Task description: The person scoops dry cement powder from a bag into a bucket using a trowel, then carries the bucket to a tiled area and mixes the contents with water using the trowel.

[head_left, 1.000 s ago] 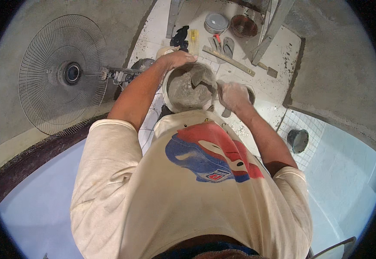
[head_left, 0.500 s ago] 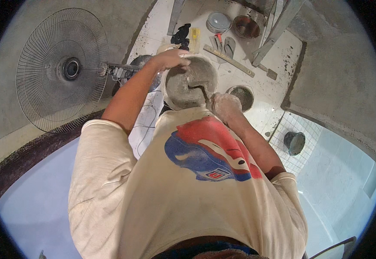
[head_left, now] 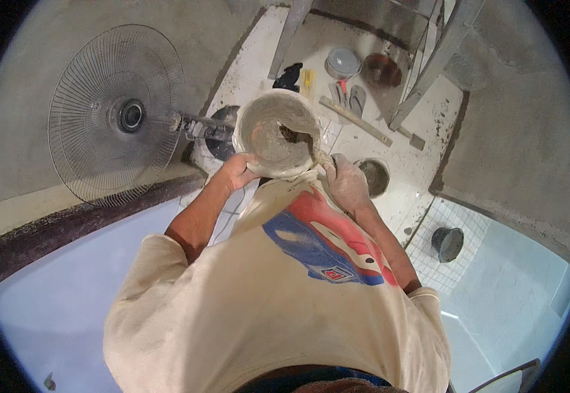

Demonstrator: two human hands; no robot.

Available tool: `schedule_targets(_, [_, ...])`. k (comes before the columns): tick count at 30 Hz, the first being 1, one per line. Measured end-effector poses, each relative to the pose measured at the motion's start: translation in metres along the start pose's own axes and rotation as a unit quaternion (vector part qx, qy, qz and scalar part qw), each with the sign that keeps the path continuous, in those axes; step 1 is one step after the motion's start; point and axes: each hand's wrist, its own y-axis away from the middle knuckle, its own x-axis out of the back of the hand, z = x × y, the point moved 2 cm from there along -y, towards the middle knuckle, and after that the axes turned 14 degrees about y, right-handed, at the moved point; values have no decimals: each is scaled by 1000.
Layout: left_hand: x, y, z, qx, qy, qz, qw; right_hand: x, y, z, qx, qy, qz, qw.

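Note:
A round bucket [head_left: 243,118] coated in grey mortar stands in front of my body, with wet mortar [head_left: 268,145] inside it. My left hand [head_left: 239,171] grips its near-left rim. Dusted with grey, my right hand [head_left: 349,182] is closed round the handle of a trowel [head_left: 306,139] at the bucket's right side. The trowel's blade reaches into the bucket and looks partly covered by mortar, so its full shape is hidden.
A standing fan [head_left: 131,114] is close on the left. Right of the bucket sits a smaller mortar container [head_left: 374,175]. Beyond lie a long wooden bar [head_left: 357,121], slippers [head_left: 357,98], a lidded tub [head_left: 344,63] and a ladder leg [head_left: 422,85]. A dark bucket [head_left: 447,244] stands on tiles.
My left hand has shifted from the bucket's far rim to its near-left rim. The trowel has moved within the bucket, and a dark hollow now shows beside its blade.

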Motion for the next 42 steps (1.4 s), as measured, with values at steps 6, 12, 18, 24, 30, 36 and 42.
schedule_targets(6, [-4,-58,-1,-315,-387,-81,863,66,-20,-15,-64,-83,80,991])
schedule_targets(12, [-162,-31,-2,-250,-168,-191,934,133,-46,-75,-11,16,288,958])
schedule_targets(18, [-182,-39,34,-178,-61,-224,956,147,-46,-102,115,159,309,931])
schedule_targets(24, [-223,15,43,-186,-34,-250,950,155,-37,-101,0,153,333,930])
schedule_targets(30, [-213,5,52,-170,-21,-299,939,171,-20,-130,20,163,365,916])
schedule_targets(36, [-204,-2,66,-157,5,-290,944,181,-9,-143,20,128,348,928])
schedule_targets(42, [-220,13,63,-185,40,-274,943,186,-19,-132,35,125,432,893])
